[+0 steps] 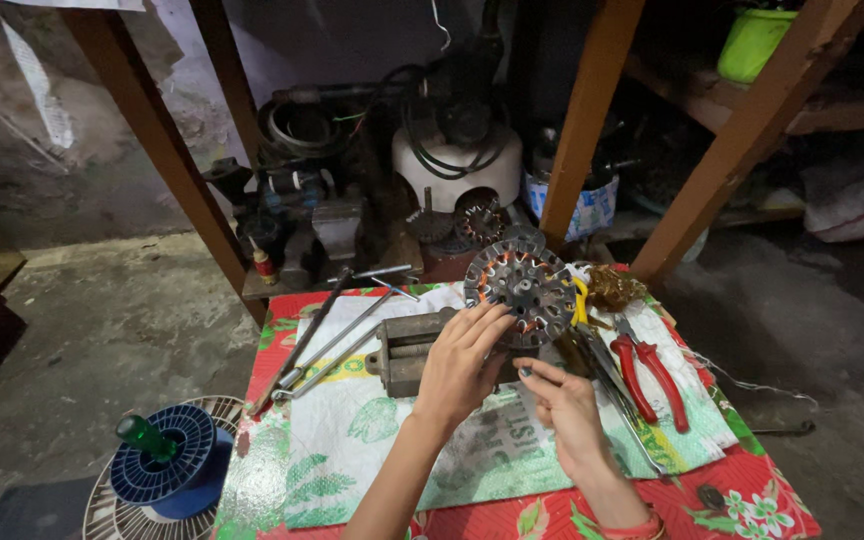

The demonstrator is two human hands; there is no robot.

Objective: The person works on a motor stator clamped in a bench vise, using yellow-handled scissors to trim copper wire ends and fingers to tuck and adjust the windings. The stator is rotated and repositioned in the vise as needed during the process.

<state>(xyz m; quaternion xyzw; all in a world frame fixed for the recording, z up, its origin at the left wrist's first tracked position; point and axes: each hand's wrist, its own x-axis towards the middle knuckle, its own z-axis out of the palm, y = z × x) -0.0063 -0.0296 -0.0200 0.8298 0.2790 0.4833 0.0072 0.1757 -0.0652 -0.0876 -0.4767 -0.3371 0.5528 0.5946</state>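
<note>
Both bare forearms rise from the bottom edge of the view and angle toward each other. The left hand [462,365] lies palm down with its back to the camera, wrist straight, its fingers [487,322] extended forward and slightly spread. The right hand [564,405] sits just beside it and a little lower, turned inward, thumb and forefinger pinched together near the left hand's knuckles, the other fingers loosely curled. A red band circles the right wrist.
</note>
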